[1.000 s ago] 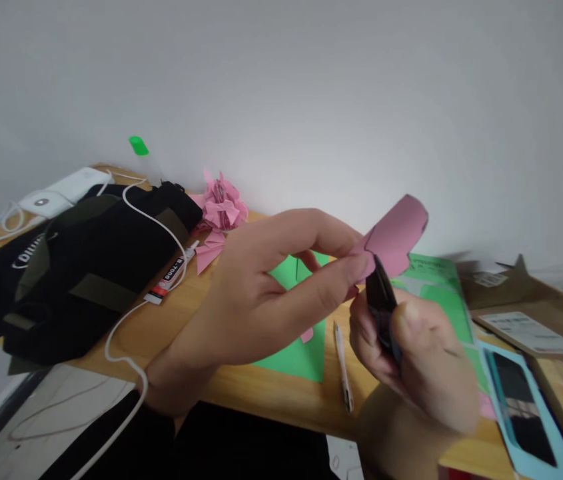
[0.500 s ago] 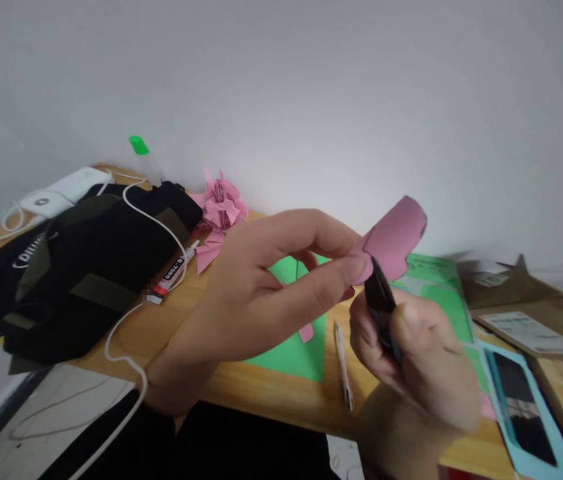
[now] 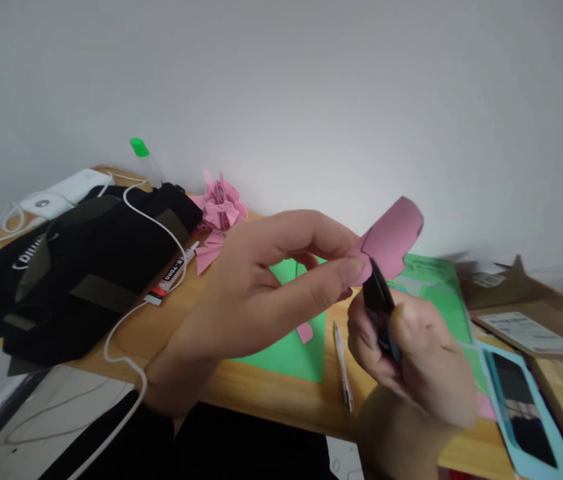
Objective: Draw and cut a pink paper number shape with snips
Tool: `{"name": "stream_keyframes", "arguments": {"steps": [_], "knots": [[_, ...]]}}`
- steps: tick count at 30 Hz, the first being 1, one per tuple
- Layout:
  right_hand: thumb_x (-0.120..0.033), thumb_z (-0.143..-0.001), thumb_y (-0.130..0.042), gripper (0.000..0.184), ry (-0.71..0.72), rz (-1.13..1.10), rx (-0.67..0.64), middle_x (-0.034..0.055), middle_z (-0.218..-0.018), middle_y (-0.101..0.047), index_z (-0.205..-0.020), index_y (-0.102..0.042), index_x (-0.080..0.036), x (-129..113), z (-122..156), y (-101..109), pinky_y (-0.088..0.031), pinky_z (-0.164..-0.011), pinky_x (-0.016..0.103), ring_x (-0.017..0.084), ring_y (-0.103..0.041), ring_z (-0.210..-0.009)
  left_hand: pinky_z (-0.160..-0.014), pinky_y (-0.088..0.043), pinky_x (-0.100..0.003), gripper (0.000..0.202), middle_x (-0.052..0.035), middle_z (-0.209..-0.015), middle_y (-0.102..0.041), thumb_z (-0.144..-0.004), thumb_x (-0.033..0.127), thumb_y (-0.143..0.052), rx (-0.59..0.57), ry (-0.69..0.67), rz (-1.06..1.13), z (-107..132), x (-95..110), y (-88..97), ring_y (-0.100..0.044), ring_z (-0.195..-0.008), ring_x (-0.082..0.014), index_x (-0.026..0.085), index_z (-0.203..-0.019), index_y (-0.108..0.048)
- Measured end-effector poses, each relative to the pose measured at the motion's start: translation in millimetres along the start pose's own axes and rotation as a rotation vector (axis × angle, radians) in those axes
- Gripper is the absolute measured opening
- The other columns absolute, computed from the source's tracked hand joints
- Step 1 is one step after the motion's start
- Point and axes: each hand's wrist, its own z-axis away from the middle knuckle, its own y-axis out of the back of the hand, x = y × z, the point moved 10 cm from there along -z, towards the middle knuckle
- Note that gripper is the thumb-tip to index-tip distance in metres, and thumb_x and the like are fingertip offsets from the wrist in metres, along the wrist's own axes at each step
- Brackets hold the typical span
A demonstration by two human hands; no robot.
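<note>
Between the thumb and fingers of my left hand (image 3: 281, 280) is a piece of pink paper (image 3: 392, 233) with dark drawn lines, its far part standing up and curved. My right hand (image 3: 418, 357) is closed round dark scissors (image 3: 380, 303). Their blades point up and meet the paper's lower edge, right beside my left thumb; how far apart they are is hard to tell. Below my hands lies a green sheet (image 3: 286, 357) with a small pink paper strip (image 3: 305, 332) on it. A pen (image 3: 342, 367) rests to the right of that sheet.
Pink paper flowers (image 3: 221, 203) stand against the wall. On the left are a black bag (image 3: 81, 267), a glue tube (image 3: 170, 277), a white cable (image 3: 131, 360) and a white box-shaped device (image 3: 66, 193). To the right are a phone (image 3: 521, 410), a cardboard box (image 3: 536, 300) and green sheets (image 3: 434, 267).
The scissors and my right hand have shifted very slightly left. The free end of the pink paper has moved a little with them. My left hand keeps its pinch.
</note>
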Motion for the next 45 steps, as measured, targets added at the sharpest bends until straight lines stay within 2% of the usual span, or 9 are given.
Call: {"name": "stream_keyframes", "arguments": {"steps": [5, 8, 10, 12, 20, 29, 35, 45], "knots": [[-0.057, -0.098, -0.052, 0.052, -0.002, 0.012, 0.007, -0.0086, -0.046, -0.031, -0.063, -0.043, -0.020, 3.1, 2.1, 2.1, -0.013, -0.033, 0.019, 0.004, -0.017, -0.035, -0.055, -0.054, -0.018, 0.014, 0.0031, -0.071, -0.070, -0.084, 0.006, -0.071, 0.022, 0.047, 0.009, 3.4, -1.6, -1.4, -0.064, -0.062, -0.0082, 0.018, -0.075, -0.072], [-0.057, -0.098, -0.053, 0.051, -0.007, 0.003, 0.016, -0.0086, -0.046, -0.031, -0.063, -0.044, -0.021, 4.6, 2.4, 3.3, -0.014, -0.034, 0.020, 0.004, -0.017, -0.036, -0.057, -0.055, -0.019, 0.014, 0.0025, -0.071, -0.069, -0.086, 0.007, -0.069, 0.138, 0.064, 0.003, 5.4, -3.4, 8.3, -0.064, -0.063, -0.0084, 0.017, -0.077, -0.072], [-0.057, -0.097, -0.053, 0.051, -0.015, -0.003, 0.024, -0.0086, -0.046, -0.031, -0.063, -0.043, -0.021, 5.7, 1.9, 3.8, -0.014, -0.034, 0.020, 0.004, -0.017, -0.036, -0.055, -0.055, -0.020, 0.012, 0.0025, -0.072, -0.071, -0.085, 0.009, -0.071, 0.013, -0.006, -0.005, 3.3, 2.0, -3.1, -0.064, -0.062, -0.0088, 0.017, -0.075, -0.071], [-0.057, -0.097, -0.054, 0.052, -0.019, -0.009, 0.024, -0.0085, -0.046, -0.031, -0.062, -0.044, -0.021, 6.1, 1.3, 3.5, -0.014, -0.034, 0.020, 0.004, -0.017, -0.036, -0.057, -0.055, -0.020, 0.014, 0.0023, -0.072, -0.071, -0.086, 0.010, -0.069, -0.026, -0.021, -0.023, 1.9, 1.9, -4.7, -0.066, -0.064, -0.0095, 0.018, -0.075, -0.070], [-0.049, -0.100, -0.051, 0.047, -0.010, -0.029, 0.015, -0.0067, -0.048, -0.031, -0.065, -0.043, -0.020, 3.8, 2.2, 3.0, -0.013, -0.036, 0.021, 0.005, -0.017, -0.038, -0.055, -0.055, -0.020, 0.016, 0.0039, -0.072, -0.072, -0.083, 0.006, -0.069, -0.008, 0.011, -0.058, 1.4, 0.1, -0.7, -0.068, -0.065, -0.0107, 0.019, -0.075, -0.070], [-0.052, -0.098, -0.055, 0.048, -0.034, -0.010, 0.035, -0.0064, -0.047, -0.031, -0.064, -0.042, -0.021, 1.9, 0.8, 2.4, -0.014, -0.036, 0.022, 0.005, -0.018, -0.039, -0.052, -0.055, -0.022, 0.014, 0.0020, -0.073, -0.074, -0.084, 0.010, -0.070, -0.001, 0.017, -0.053, 1.8, -1.3, -0.6, -0.069, -0.063, -0.0130, 0.021, -0.075, -0.071], [-0.054, -0.094, -0.061, 0.051, -0.023, -0.040, 0.019, -0.0072, -0.046, -0.032, -0.062, -0.042, -0.020, 3.0, -1.9, 1.8, -0.015, -0.034, 0.019, 0.004, -0.019, -0.037, -0.059, -0.056, -0.020, 0.014, 0.0019, -0.076, -0.074, -0.086, 0.009, -0.067, -0.021, 0.031, -0.048, 1.7, -1.9, -2.3, -0.069, -0.068, -0.0115, 0.019, -0.076, -0.070], [-0.048, -0.099, -0.056, 0.048, 0.018, -0.012, 0.000, -0.0074, -0.048, -0.032, -0.064, -0.040, -0.019, -0.6, 1.5, 2.5, -0.013, -0.035, 0.017, 0.003, -0.020, -0.039, -0.064, -0.054, -0.024, 0.014, 0.0004, -0.076, -0.071, -0.087, 0.006, -0.064, -0.077, 0.042, -0.001, 2.1, -2.2, -5.0, -0.066, -0.072, -0.0120, 0.015, -0.077, -0.068]]}}
